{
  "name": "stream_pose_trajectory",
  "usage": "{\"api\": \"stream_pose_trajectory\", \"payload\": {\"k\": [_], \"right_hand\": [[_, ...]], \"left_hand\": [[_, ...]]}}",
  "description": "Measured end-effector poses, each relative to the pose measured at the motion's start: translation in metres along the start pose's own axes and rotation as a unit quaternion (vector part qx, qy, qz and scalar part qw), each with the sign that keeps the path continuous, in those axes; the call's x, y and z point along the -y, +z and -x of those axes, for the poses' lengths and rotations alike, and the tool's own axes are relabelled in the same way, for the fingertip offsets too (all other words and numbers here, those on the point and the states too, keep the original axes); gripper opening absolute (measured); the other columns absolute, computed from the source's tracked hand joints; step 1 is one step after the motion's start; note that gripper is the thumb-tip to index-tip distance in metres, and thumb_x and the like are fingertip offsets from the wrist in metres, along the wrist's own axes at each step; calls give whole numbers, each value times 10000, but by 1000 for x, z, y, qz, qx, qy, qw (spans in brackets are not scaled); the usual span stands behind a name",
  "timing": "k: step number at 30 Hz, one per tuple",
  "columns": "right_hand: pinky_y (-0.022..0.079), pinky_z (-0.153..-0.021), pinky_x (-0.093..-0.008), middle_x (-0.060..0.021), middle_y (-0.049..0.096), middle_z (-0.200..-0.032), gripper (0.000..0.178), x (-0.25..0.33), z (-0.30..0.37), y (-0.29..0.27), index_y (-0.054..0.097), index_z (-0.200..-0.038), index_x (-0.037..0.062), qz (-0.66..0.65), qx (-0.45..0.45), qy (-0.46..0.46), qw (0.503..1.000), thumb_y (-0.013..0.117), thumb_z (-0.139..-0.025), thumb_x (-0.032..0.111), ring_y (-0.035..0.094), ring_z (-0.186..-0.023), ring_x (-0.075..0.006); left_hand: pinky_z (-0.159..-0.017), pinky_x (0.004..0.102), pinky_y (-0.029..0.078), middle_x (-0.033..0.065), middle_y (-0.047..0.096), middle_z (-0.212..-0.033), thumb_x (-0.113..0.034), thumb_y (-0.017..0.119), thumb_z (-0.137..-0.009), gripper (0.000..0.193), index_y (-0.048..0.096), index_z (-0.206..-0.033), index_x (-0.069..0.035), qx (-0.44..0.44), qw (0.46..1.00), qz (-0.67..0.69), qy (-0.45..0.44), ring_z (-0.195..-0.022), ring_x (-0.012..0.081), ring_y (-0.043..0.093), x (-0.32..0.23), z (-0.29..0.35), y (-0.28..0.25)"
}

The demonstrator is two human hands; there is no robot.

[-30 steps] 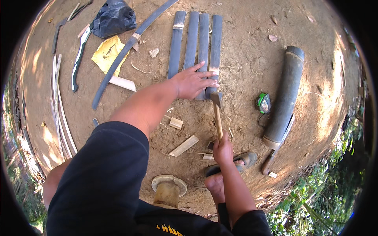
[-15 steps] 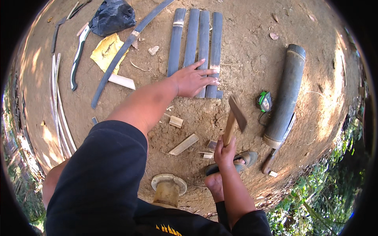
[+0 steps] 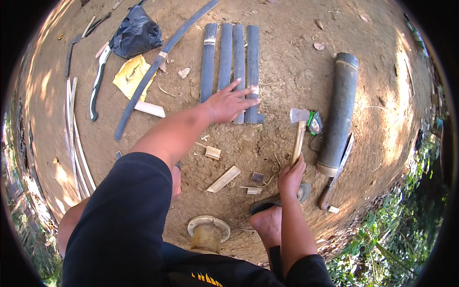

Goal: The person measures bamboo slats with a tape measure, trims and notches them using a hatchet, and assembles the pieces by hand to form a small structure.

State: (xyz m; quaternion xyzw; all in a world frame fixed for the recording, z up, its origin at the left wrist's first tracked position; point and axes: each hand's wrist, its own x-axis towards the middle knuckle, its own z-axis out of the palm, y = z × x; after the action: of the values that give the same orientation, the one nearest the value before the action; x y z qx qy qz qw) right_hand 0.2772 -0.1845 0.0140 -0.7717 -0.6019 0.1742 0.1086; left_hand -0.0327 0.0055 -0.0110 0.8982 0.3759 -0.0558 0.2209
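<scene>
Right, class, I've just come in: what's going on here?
The person's left hand lies spread over dark strips set side by side on bare ground. The right hand grips a hatchet, clear of the strips and near a tape measure. Farther right lies a thick dark tube, with a knife beside it.

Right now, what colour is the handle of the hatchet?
The hatchet handle is light tan, showing best in the head view.

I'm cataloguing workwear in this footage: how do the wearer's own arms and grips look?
The left grip and right grip are ungloved; no watch or bracelet shows. The left forearm and right forearm are uncovered below a black left sleeve, with a seam line near its hem, and a black right sleeve.
</scene>
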Motion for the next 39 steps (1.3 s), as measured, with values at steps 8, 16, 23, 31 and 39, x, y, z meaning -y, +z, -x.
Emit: {"api": "stream_pose_trajectory", "payload": {"k": [8,16,23,31,39], "right_hand": [[353,-1116,-532,-216,487,-1428,770,37,-9,-5,405,-1551,92,61,10,-42,997,764,-873,156,448,-1348,-401],[304,-1162,-506,-69,522,-1454,719,113,-56,27,506,-1490,195,29,109,-215,970,811,-843,263,436,-1391,-307],[308,-1159,-512,-66,509,-1460,747,170,-89,43,500,-1501,237,61,154,-335,927,824,-829,288,435,-1396,-297],[322,-1126,-486,-77,532,-1420,727,209,-111,46,506,-1501,338,146,232,-364,890,810,-842,382,448,-1374,-281],[323,-1129,-493,-52,570,-1376,678,205,-108,51,534,-1479,343,147,226,-367,890,794,-855,400,453,-1361,-281]], "left_hand": [[-1313,492,62,102,329,-1686,-253,526,-1046,601,349,-1612,-153,-182,925,115,-313,-1594,250,208,4,88,-21],[-1315,486,83,100,238,-1716,-467,710,-922,865,314,-1619,-145,-107,941,93,-307,-1599,260,177,-15,135,18],[-1314,497,80,132,140,-1733,-492,781,-855,1036,218,-1650,-140,-70,943,88,-314,-1609,278,116,-18,122,21],[-1309,497,112,120,296,-1687,-464,793,-853,1013,271,-1621,-59,-109,940,87,-310,-1590,279,197,-10,121,37],[-1307,494,130,98,384,-1649,-439,806,-849,974,323,-1604,-56,-126,938,90,-310,-1574,270,250,-10,121,38]]}}
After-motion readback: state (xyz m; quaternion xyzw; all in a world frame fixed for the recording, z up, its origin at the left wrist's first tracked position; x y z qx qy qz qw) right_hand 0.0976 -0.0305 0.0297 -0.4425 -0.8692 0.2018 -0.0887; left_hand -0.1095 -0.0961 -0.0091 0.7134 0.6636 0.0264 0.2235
